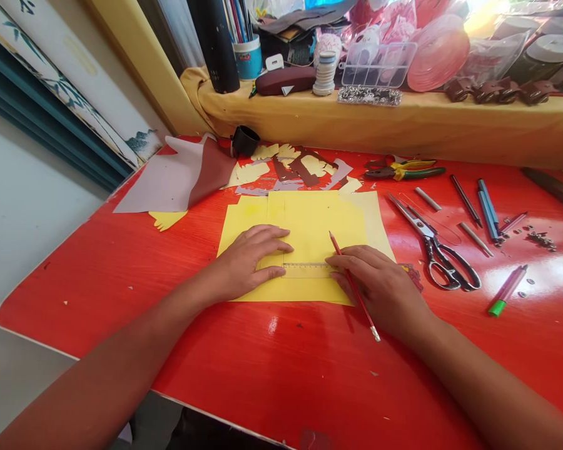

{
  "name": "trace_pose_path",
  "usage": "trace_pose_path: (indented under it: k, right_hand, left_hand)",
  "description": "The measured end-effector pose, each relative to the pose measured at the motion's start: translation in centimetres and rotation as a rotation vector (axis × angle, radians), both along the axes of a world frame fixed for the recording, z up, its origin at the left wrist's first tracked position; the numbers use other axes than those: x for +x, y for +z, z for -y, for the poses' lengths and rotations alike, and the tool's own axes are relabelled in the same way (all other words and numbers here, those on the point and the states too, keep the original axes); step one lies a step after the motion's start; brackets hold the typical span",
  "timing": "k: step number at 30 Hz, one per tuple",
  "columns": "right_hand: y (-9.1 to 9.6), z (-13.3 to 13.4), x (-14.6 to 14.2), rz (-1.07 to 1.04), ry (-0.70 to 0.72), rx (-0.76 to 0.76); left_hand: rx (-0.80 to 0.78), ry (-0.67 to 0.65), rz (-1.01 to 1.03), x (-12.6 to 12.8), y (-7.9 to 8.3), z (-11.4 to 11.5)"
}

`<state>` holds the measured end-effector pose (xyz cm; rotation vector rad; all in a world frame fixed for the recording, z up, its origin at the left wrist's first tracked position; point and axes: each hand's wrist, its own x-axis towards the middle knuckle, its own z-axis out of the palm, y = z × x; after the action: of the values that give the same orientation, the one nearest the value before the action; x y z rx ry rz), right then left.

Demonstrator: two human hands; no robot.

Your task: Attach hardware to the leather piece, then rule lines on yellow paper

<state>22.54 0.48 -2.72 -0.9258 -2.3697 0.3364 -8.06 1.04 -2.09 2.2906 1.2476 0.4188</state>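
We seemed partway through ruling the yellow paper on the red table, faint lines showing, much surface unmarked, our left hand unclenched at the ruler, our right hand grasping a pencil.

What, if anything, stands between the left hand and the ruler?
Nothing visible: the left hand is at the left end of the ruler. The right hand, holding the pencil, is at the other end.
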Motion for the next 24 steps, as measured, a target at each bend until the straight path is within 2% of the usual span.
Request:
trace_pose_path:
  k: [24]
  right_hand:
    - [0.13,-0.02,0.04,0.013,-0.002,-0.004]
  left_hand:
    - [0.002,0.004,0.007,0.15,0.07,-0.08]
